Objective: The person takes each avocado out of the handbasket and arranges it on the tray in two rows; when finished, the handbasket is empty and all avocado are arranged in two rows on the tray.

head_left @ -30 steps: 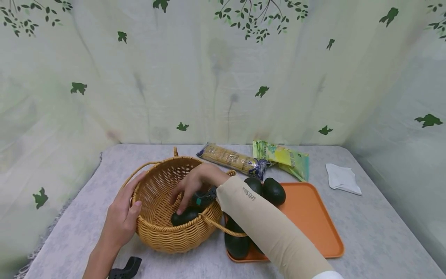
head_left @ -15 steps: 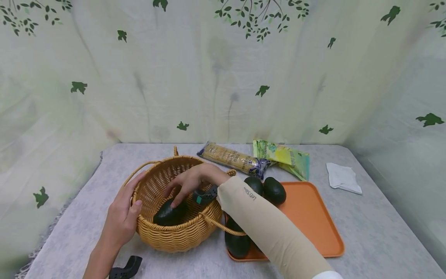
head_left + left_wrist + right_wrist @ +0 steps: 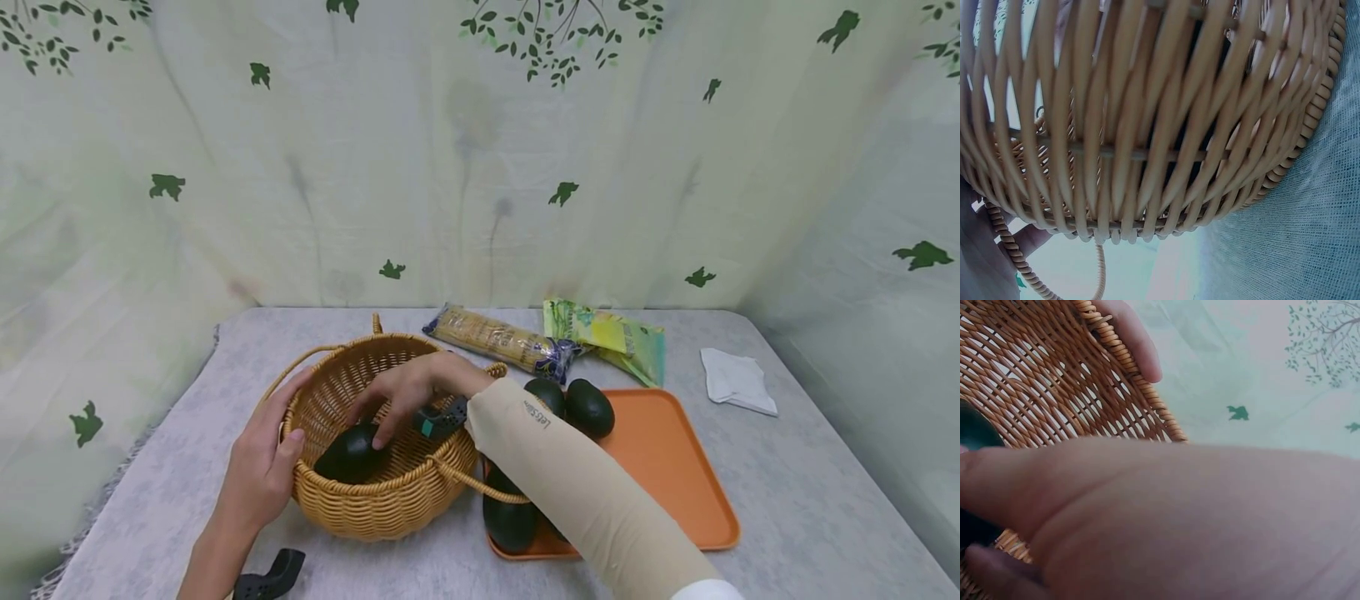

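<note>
A round wicker basket stands on the table at centre left in the head view. My left hand holds its left side, thumb at the rim, close to a looped handle. Down inside the basket, my right hand grips a dark green avocado, thumb on its near side and the other fingers partly hidden. In the right wrist view the avocado shows only at the left edge, beyond the large blurred right hand. The left wrist view looks at the outside weave of the basket, with a dark shape behind it.
Right of the basket lies an orange tray bearing several avocados, partly under my right sleeve. Behind are a long pack of pasta and green-yellow packets. A white tissue lies far right.
The avocado has moved left across the inside of the basket, and my right hand has shifted slightly left with it. My left hand stays at the basket's side.
</note>
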Demonstrator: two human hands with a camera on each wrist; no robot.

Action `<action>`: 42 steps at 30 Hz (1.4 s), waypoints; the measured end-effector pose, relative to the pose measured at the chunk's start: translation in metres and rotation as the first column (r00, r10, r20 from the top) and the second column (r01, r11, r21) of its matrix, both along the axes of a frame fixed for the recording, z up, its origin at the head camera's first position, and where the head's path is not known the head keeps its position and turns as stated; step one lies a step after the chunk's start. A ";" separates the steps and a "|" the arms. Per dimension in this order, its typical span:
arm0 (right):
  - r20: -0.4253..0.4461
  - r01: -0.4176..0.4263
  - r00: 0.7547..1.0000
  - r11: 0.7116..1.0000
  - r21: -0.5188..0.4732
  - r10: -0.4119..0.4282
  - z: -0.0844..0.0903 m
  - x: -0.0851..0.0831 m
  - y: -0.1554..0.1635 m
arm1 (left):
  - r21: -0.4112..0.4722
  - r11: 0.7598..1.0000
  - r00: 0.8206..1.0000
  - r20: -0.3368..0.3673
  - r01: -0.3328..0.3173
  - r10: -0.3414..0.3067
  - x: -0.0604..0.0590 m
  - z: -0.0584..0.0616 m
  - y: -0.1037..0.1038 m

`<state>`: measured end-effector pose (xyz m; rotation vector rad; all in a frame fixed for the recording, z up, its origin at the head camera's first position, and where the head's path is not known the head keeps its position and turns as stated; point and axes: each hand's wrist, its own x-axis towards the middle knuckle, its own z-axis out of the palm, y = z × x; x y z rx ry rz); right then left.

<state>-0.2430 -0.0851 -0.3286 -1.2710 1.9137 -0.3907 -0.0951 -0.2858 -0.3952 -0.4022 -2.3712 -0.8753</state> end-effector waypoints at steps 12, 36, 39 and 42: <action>0.020 0.071 0.997 0.995 0.064 -0.072 0.000 0.002 0.001 | -0.004 1.000 1.000 -0.012 0.010 -0.010 -0.001 0.000 0.000; 0.037 0.028 0.999 0.999 0.018 -0.029 -0.005 0.004 -0.003 | 0.012 0.999 0.999 -0.027 0.031 -0.030 -0.001 -0.001 0.000; 0.022 0.031 0.999 0.996 0.087 -0.033 -0.004 0.004 -0.003 | 0.011 0.999 0.998 -0.046 0.044 -0.044 -0.002 -0.001 0.000; 0.046 0.049 0.997 0.994 0.095 -0.053 -0.004 0.004 -0.003 | 0.010 0.999 0.997 -0.061 0.053 -0.052 -0.003 -0.001 0.000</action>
